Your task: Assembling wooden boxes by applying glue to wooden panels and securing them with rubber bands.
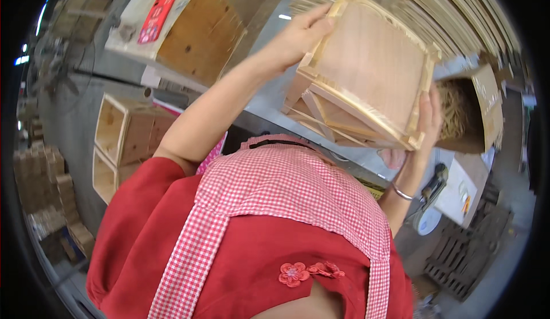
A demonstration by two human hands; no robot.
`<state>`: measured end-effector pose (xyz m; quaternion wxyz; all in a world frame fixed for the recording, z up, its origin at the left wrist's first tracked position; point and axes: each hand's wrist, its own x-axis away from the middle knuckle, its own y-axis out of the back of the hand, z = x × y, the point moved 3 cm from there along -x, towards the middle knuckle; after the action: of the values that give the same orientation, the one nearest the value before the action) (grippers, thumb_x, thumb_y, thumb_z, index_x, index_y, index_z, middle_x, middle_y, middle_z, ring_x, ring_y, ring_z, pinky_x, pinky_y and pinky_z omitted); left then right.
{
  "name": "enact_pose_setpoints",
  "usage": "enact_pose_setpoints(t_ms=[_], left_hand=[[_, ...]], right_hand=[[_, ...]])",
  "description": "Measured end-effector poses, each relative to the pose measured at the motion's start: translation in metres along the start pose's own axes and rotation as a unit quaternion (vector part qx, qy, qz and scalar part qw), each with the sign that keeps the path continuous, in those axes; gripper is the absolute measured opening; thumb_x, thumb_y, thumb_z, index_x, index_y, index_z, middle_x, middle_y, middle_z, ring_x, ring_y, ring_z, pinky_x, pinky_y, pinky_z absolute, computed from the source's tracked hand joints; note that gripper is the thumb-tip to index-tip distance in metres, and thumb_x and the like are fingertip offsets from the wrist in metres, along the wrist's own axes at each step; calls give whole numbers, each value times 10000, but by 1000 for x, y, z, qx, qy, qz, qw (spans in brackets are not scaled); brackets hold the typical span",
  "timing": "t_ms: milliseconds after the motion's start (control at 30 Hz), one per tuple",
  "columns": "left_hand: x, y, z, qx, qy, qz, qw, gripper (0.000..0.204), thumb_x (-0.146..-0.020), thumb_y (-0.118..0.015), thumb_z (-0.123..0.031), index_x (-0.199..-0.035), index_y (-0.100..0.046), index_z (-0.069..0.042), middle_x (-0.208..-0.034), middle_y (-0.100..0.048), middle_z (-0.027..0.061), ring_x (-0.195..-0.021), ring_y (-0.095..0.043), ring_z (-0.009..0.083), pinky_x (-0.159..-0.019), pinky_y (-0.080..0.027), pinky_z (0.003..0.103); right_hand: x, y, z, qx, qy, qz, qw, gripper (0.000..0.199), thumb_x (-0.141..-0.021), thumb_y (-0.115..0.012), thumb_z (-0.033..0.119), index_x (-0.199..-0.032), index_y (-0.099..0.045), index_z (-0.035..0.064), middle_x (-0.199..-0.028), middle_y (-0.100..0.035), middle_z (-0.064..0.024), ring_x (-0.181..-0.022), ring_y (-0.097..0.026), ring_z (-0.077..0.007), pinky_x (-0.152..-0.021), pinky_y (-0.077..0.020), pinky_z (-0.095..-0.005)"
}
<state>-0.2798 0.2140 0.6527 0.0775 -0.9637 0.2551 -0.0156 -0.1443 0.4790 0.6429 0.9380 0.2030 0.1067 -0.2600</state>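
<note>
Between my two hands is a light wooden box, tilted, with a smooth flat panel facing up. Corner blocks and strips frame that panel, and crossed slats show on the side nearest me. My left hand grips the box's left edge, its fingers closed round the frame. On the right edge, near the lower corner, my right hand holds the frame, with part of its fingers hidden behind the box. The far underside of the box cannot be seen.
Behind the box lie stacks of thin wooden strips. A cardboard carton of strips stands at right, near a power tool. At left are a wooden cabinet bearing a red packet, and an open wooden crate.
</note>
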Motion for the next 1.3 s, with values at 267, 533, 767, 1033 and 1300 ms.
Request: enact_pose_setpoints(t_ms=[267, 533, 767, 1033, 1300], left_hand=[[1, 71, 136, -28, 210, -116, 970, 622, -935, -587, -568, -1251, -568, -32, -903, -576, 29, -826, -564, 141, -732, -476, 284], [36, 55, 198, 37, 277, -77, 957, 291, -995, -563, -345, -1055, -619, -66, -766, -596, 36, -687, -568, 139, -610, -478, 303], [24, 77, 158, -79, 227, -63, 969, 207, -981, -558, -213, -1016, -658, -35, -819, -681, 67, -703, -612, 129, -612, -487, 307], [1, 46, 33, 55, 132, -8, 990, 380, -996, -582, -297, -1266, -595, -30, -1081, -670, 71, -944, -623, 124, -813, -507, 297], [7, 12, -11, -10, 28, 34, 999, 397, -999, -572, -233, -1320, -562, 0, -1140, -658, 49, -1000, -598, 94, -870, -478, 260]], right_hand=[[0, 17, -50, 72, -6, 14, 997, 468, -1019, -477, 280, -1344, -515, -53, -1188, -613, -125, -1064, -569, -197, -955, -436, -308], [-1, 5, -39, -75, -153, 40, 985, 493, -1034, -379, 320, -1342, -500, -45, -1227, -578, -132, -1111, -559, -223, -969, -433, -331], [4, 11, -29, -60, -131, 15, 990, 518, -1018, -445, 338, -1363, -505, -45, -1203, -603, -132, -1103, -572, -189, -968, -443, -329], [5, -15, 4, -168, -116, 18, 979, 482, -1004, -551, 254, -1367, -506, -59, -1225, -611, -85, -1071, -575, -134, -917, -456, -260], [20, -5, 29, -215, -66, 5, 974, 561, -946, -599, 121, -1438, -411, -74, -1034, -682, -84, -852, -610, -78, -741, -495, -227]])
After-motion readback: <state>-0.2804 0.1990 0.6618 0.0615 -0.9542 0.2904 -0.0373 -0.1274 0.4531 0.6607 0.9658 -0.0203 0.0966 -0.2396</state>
